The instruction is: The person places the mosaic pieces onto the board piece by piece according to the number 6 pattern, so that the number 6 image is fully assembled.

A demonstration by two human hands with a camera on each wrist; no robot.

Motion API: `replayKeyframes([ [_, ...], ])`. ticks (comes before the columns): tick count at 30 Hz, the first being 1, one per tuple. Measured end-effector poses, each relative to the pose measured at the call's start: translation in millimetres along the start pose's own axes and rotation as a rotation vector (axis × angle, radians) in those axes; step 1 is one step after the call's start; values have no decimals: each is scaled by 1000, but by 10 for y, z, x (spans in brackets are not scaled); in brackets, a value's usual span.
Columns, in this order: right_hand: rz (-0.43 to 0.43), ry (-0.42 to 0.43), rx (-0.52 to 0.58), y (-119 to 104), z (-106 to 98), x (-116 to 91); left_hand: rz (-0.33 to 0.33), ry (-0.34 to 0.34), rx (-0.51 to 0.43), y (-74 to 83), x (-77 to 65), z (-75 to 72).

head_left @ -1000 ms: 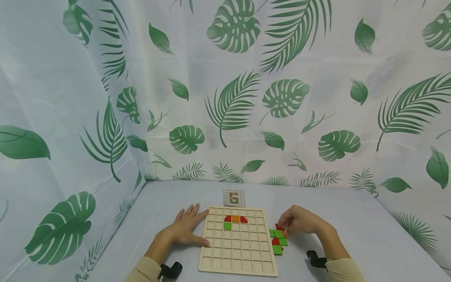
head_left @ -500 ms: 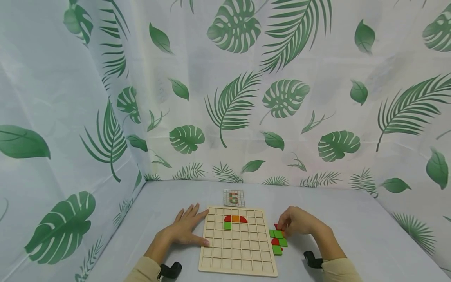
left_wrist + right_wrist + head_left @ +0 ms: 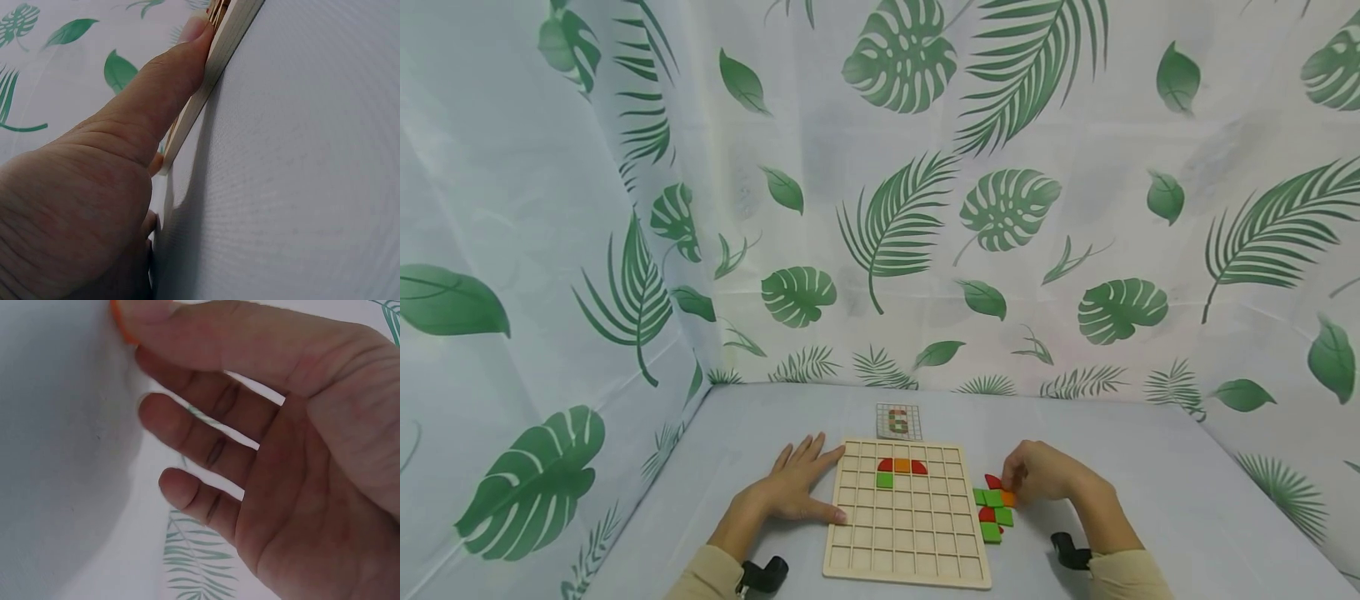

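Note:
A pale wooden grid board lies on the table. Set in its upper cells are an orange square tile between two red rounded tiles, with a green square below the left one. My left hand rests spread on the board's left edge; in the left wrist view the thumb lies across the rim. Right of the board, my right hand pinches a loose orange tile at the pile. The right wrist view has that orange tile at the thumb tip; the index fingertip is hidden.
Several loose green tiles and red tiles lie partly overlapping along the board's right side. A small pattern card with a coloured figure sits behind the board. Leaf-print cloth hangs at the back and left.
My right hand has shifted slightly right at the pile, and more of the red tile and the orange tile shows beside its fingers. The left hand and the board stay put.

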State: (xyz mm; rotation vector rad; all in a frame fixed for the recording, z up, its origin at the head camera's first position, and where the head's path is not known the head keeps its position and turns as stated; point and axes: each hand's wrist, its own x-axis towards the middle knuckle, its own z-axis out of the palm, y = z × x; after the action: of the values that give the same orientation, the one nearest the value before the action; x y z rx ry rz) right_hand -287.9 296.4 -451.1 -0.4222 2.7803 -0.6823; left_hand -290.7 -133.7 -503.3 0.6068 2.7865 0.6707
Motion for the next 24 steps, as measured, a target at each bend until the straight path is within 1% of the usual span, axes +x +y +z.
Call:
replayKeyframes([
  [2,28,8,-12,0,-7,-13,1,0,3,-3,3,0],
  [5,38,14,-16,12,-11,-19,-2,-2,7,-4,4,-3],
  [16,-18,11,5,74,10,2,-9,-1,6,4,-3,-6],
  [24,-102,-18,38,69,-52,-47,-3,-2,-5,12,-3,-5],
])
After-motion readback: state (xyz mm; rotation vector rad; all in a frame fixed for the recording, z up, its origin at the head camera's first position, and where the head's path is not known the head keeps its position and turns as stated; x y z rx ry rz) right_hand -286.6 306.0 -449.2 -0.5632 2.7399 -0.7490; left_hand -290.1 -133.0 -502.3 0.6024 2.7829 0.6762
